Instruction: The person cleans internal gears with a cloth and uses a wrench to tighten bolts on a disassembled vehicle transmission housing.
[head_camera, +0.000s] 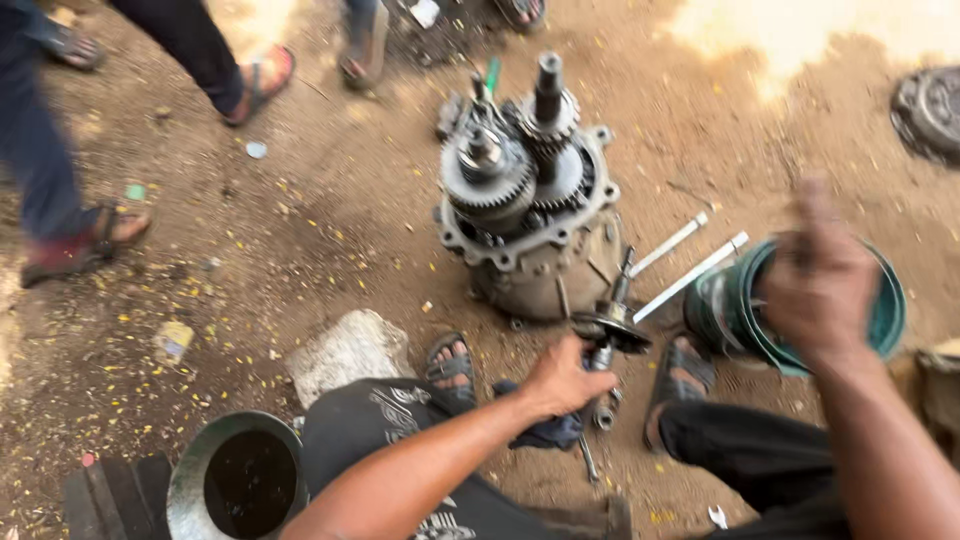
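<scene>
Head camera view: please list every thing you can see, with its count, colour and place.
gearbox: one, grey metal, gears exposed, centre, on dirt
gear shaft: one, dark, upright in front of gearbox
long rods: two, silver, right of gearbox
bucket: one, green, right
pan: one, grey with dark liquid, bottom left
stone: one, pale, left of centre
other people's feet: several, in sandals, top and left
left hand: grip on gear shaft
right hand: blurred, over bucket
</scene>
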